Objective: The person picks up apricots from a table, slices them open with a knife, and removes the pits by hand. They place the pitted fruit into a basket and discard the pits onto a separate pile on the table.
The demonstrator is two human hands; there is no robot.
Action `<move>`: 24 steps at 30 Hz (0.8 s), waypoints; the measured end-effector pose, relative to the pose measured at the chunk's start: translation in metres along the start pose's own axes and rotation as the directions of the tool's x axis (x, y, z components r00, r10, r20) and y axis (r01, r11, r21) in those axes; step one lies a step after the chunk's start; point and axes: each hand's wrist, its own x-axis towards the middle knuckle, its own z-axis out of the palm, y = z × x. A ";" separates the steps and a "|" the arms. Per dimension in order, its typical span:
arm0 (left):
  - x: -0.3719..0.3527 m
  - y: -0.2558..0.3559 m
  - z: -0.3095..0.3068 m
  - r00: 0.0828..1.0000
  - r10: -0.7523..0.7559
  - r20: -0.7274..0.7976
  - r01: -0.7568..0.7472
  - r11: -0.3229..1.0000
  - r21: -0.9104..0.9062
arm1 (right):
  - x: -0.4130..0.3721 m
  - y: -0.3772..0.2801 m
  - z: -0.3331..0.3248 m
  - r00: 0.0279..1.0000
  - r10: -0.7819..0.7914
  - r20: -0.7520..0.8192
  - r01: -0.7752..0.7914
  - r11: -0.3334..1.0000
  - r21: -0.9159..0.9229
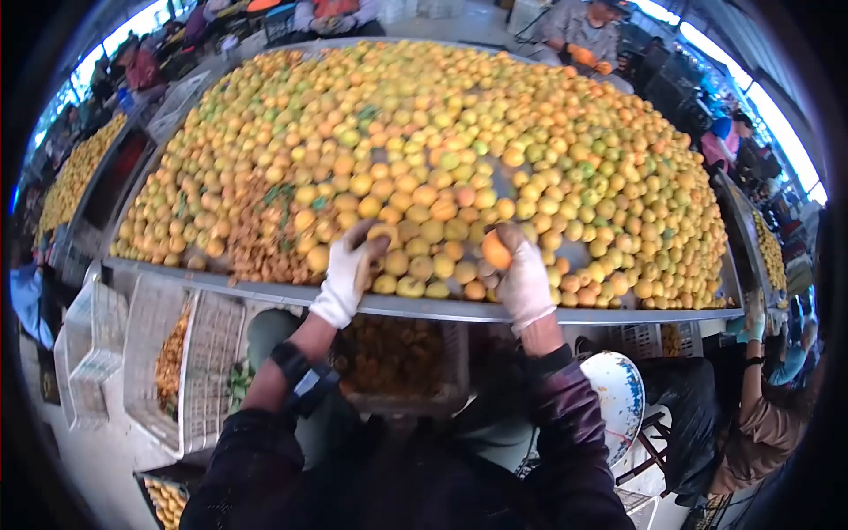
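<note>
A broad metal table in front of me is covered with yellow-orange fruit that look like apricots. My right hand, in a pale glove with bare fingertips, grips an orange apricot just above the near edge. My left hand, gloved the same way, has its fingers curled round a yellow apricot; part of that fruit is hidden. Left of this hand, a patch of small brown pieces, possibly pits, lies among the fruit with a few green leaves.
White plastic crates stand at the lower left, one with orange-brown pieces inside. Under the table edge sits another crate of fruit matter. A round worn stool is at my right. A co-worker in orange gloves sits across; other people work around.
</note>
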 end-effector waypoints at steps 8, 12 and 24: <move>-0.027 0.031 -0.051 0.941 -0.116 -0.318 -0.091 0.817 -0.569 | -0.004 0.036 0.092 0.993 0.020 0.119 0.021 0.944 -0.328; -0.037 0.031 -0.086 0.907 -0.190 -0.375 -0.092 0.780 -0.619 | 0.001 0.069 0.146 0.984 0.033 0.174 0.071 0.825 -0.560; -0.040 0.025 -0.104 0.965 -0.203 -0.168 0.046 0.759 -0.650 | 0.010 0.070 0.110 0.777 -0.558 0.290 0.422 0.120 -0.899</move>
